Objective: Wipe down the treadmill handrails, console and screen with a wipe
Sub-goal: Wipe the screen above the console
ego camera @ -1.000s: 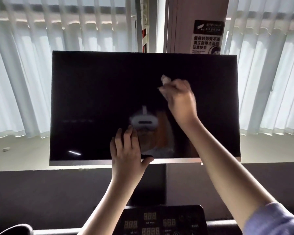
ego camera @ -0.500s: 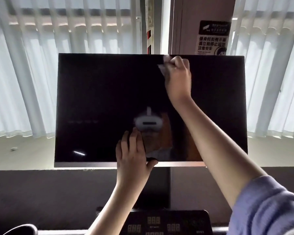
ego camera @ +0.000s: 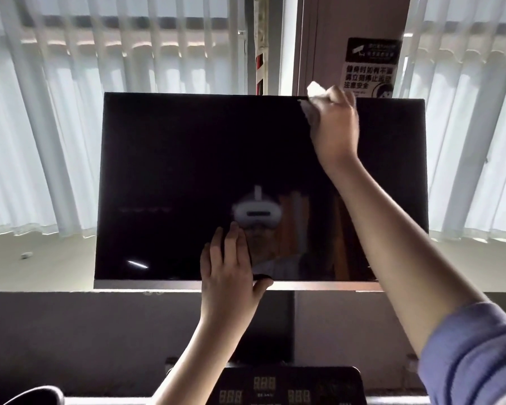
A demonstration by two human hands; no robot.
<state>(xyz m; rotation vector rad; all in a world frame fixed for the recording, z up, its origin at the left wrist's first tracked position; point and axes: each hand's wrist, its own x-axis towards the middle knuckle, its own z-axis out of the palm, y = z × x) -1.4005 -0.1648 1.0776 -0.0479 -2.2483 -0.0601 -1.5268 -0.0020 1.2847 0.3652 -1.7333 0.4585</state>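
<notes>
One white wipe (ego camera: pixel 314 90) was bunched in the right hand (ego camera: pixel 335 124), whose curled fingers pressed it against the top edge of the single dark screen (ego camera: pixel 187 171). The left hand (ego camera: pixel 228 276), lower down, lay flat with straight fingers on the screen's lower part, thumb at its bottom edge. One console (ego camera: pixel 289 387) sat beneath both hands

Pale window ledge (ego camera: pixel 56 273) runs behind, level with the left grip (ego camera: pixel 227 267) and out to both sides of it. One small white bit (ego camera: pixel 27 255) lies on it, well left of that grip; too small to identify.
</notes>
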